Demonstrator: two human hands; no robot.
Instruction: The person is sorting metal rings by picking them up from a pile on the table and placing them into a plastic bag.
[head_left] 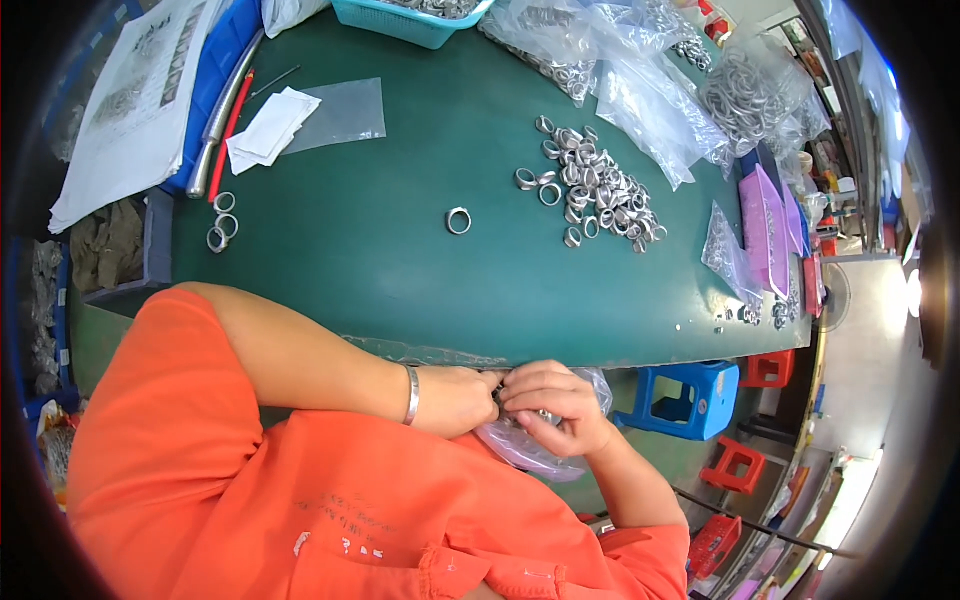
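My left hand (455, 400), a silver bangle on its wrist, is closed at the near edge of the table; its fingertips meet those of my right hand. Curled fingers mark my right hand (560, 408), with a small metallic glint by its thumb that I cannot make out. Below both hands, off the table edge, hangs a clear plastic bag (535, 458). On the green table (380, 260) a single metal ring (458, 221) lies apart from a pile of silver rings (600, 185). Several more rings (223, 222) rest at the left.
A tapered metal rod (215, 135), a red stick (231, 135), white paper slips (273, 127) and a flat clear bag (345, 112) lie far left. Bags of rings (750, 100) and a purple basket (764, 230) stand right. A blue stool (688, 400) is beyond the table's near edge.
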